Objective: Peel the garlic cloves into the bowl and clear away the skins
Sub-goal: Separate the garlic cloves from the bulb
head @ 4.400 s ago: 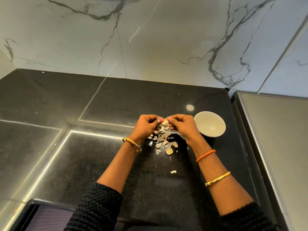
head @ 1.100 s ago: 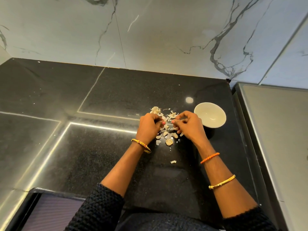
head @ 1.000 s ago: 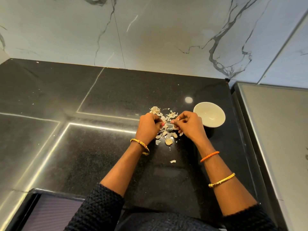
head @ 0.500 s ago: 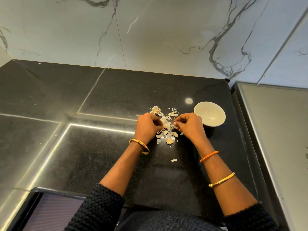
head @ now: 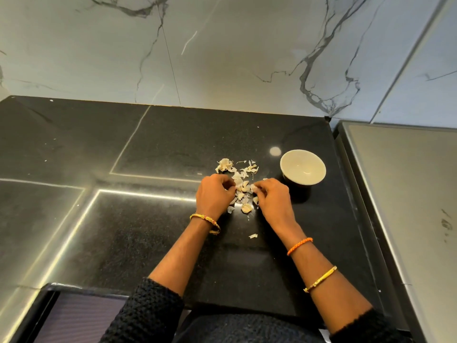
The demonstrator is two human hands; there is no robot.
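— Right hand [head: 270, 198] pinches a garlic clove [head: 253, 188]; your left hand [head: 215, 194], fingers curled, works among the skins [head: 241, 184].
— Bowl [head: 303, 169] sits empty, just right of your right hand, which is nearer.

The black counter [head: 153, 231] has lots of open room on the left side. On the right, the white bowl [head: 303, 167] sits just beside the pile of garlic skins [head: 241, 180], and the marble wall [head: 222, 50] blocks the back.
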